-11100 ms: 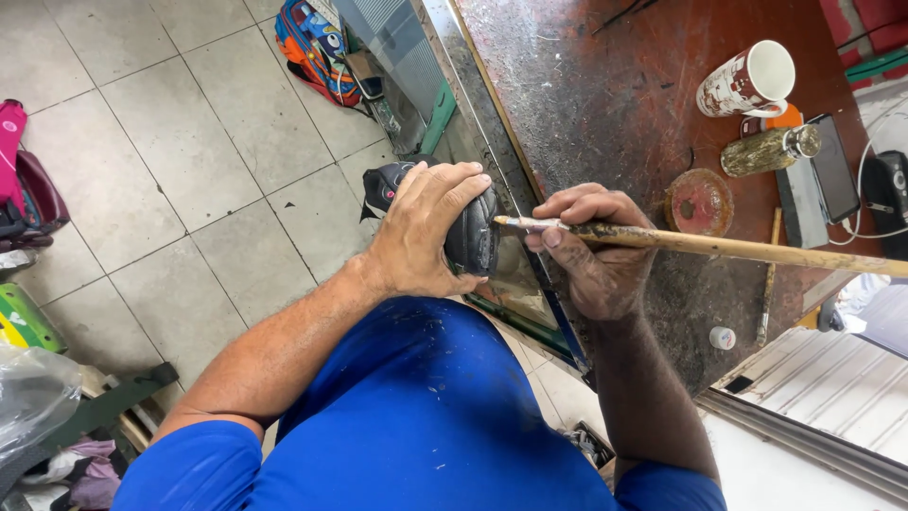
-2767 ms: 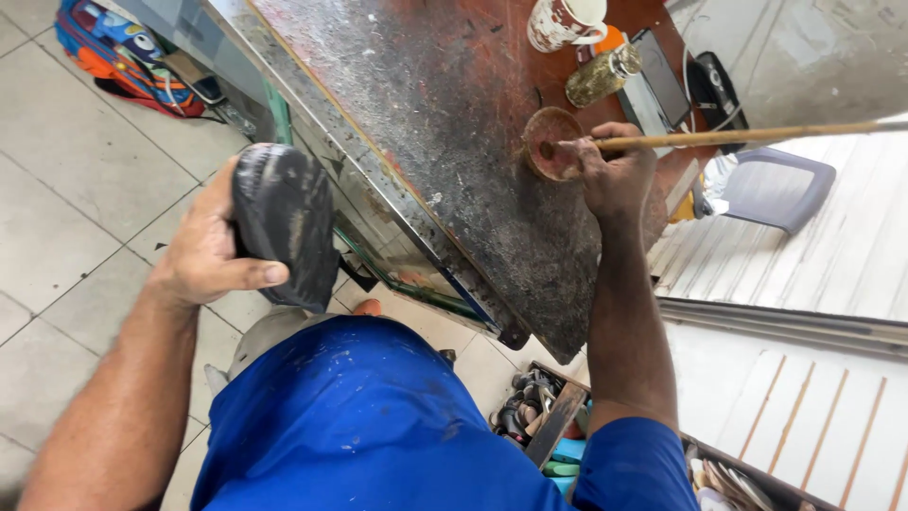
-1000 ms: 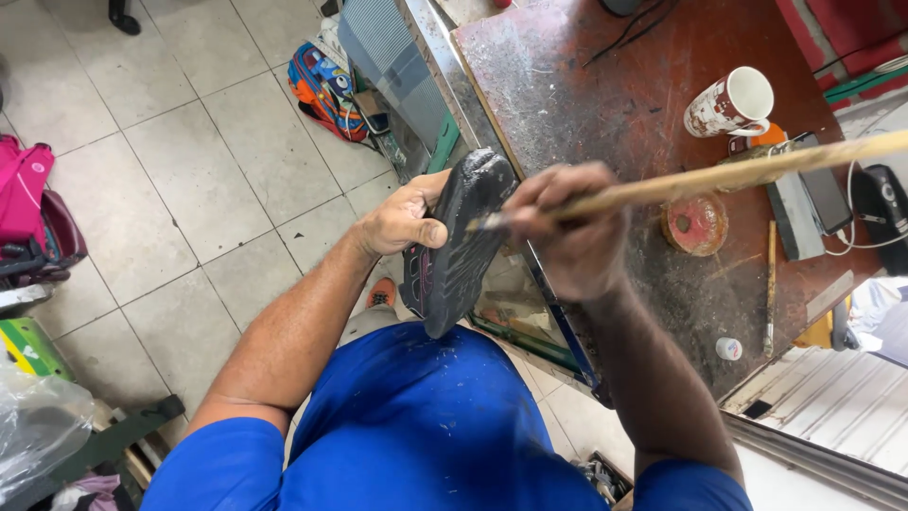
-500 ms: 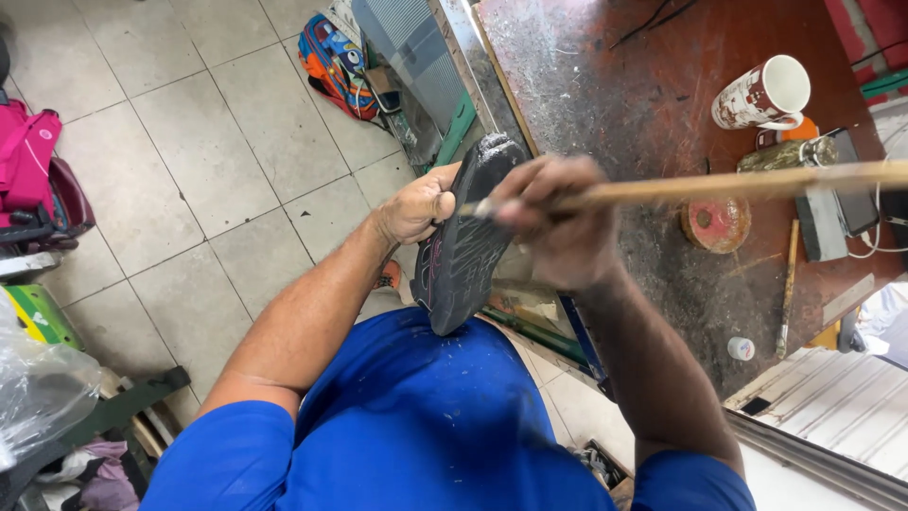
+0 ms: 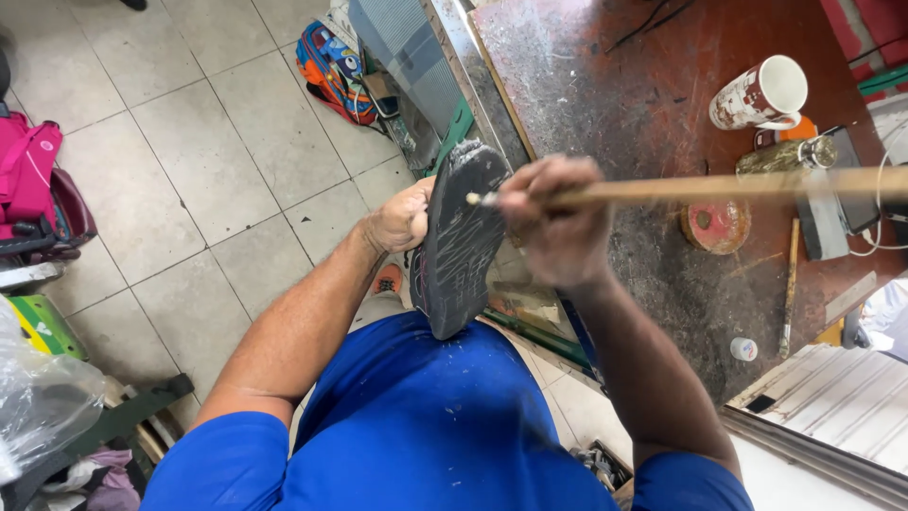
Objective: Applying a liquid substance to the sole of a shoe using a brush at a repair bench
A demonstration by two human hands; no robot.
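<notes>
My left hand (image 5: 402, 220) grips a dark shoe (image 5: 459, 241) from behind, its worn black sole turned up and facing me, just in front of my blue shirt. My right hand (image 5: 553, 222) is closed around a long wooden-handled brush (image 5: 719, 187). The brush tip rests on the upper part of the sole, and the handle runs off to the right edge. The right hand is blurred.
A stained dark workbench (image 5: 634, 104) lies to the right, bearing a patterned mug (image 5: 759, 95), a round red lid (image 5: 716, 225), a thin stick (image 5: 787, 284) and a small white cap (image 5: 743, 349). A colourful bag (image 5: 333, 71) sits on the tiled floor; a pink bag (image 5: 33, 185) at left.
The shoe has come up from beside my left side to in front of me, sole up. The brush has left the red lid and its tip now touches the sole.
</notes>
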